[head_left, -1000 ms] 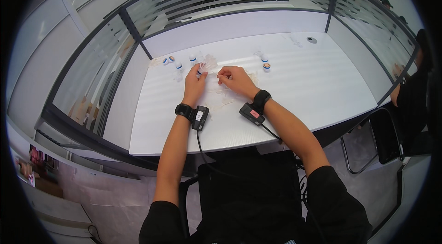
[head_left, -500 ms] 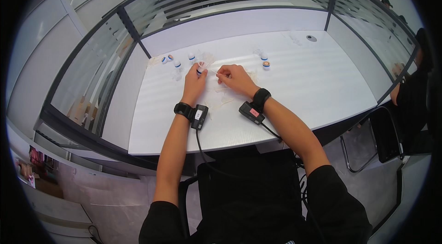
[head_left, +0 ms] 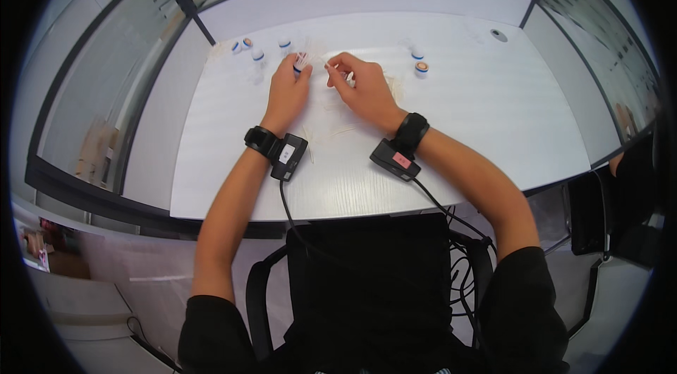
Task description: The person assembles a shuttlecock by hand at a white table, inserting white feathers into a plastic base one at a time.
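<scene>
Small white bottle [head_left: 302, 62] sits at the far middle of the white table [head_left: 493, 113], held upright in the left hand [head_left: 288, 88], fingers curled round it. A tuft of thin pale sticks pokes out of its top; hard to say what they are.

Right hand [head_left: 363, 88] is just right of it, fingertips pinched together on something small and pale. Too small to identify, can't tell if it's one stick or several.

Counts:
- Small bottles on the table: four in a far-left cluster [head_left: 255, 50], two at far right [head_left: 419, 62], plus the one in hand. Some caps look orange, others blue-ringed; detail is poor.
- Loose thin sticks [head_left: 331, 131] scattered between and near the hands. Can't count them, they nearly vanish against the white top.
- One round grey disc [head_left: 498, 35] far right on the table.
- Two black wristbands, each with a cabled box: left box [head_left: 288, 155], right box [head_left: 395, 159].

Hidden or cut off: bottle body mostly covered by the left fingers. Cables run off the near table edge into the dark lap area. A dark chair [head_left: 606, 212] at right is clipped by the frame rim.
</scene>
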